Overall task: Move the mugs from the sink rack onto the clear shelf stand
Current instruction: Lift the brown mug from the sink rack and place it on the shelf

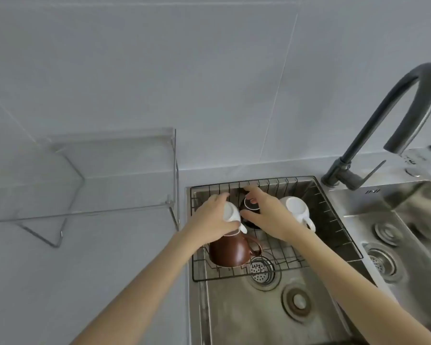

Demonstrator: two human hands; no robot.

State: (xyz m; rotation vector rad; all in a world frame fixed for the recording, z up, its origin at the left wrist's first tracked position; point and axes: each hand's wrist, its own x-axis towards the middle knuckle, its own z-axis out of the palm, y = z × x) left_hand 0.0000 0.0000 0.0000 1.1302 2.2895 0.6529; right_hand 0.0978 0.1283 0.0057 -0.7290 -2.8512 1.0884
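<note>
A black wire sink rack (pixel 334 215) spans the left basin and holds several upside-down mugs. My left hand (pixel 209 217) grips a white mug (pixel 230 211) at the rack's left side. My right hand (pixel 266 212) is wrapped around a dark mug (pixel 249 205) in the rack's middle. A second white mug (pixel 296 207) stands to the right of that hand. A brown mug (pixel 228 251) sits at the rack's front left, under my left wrist. The clear shelf stand (pixel 105 158) stands on the counter to the left, with nothing on it.
A dark arched faucet (pixel 393 115) rises at the back right. A second steel basin (pixel 408 232) lies to the right. A strainer drain (pixel 260 271) shows below the rack. The grey counter (pixel 72 270) runs left of the sink, tiled wall behind.
</note>
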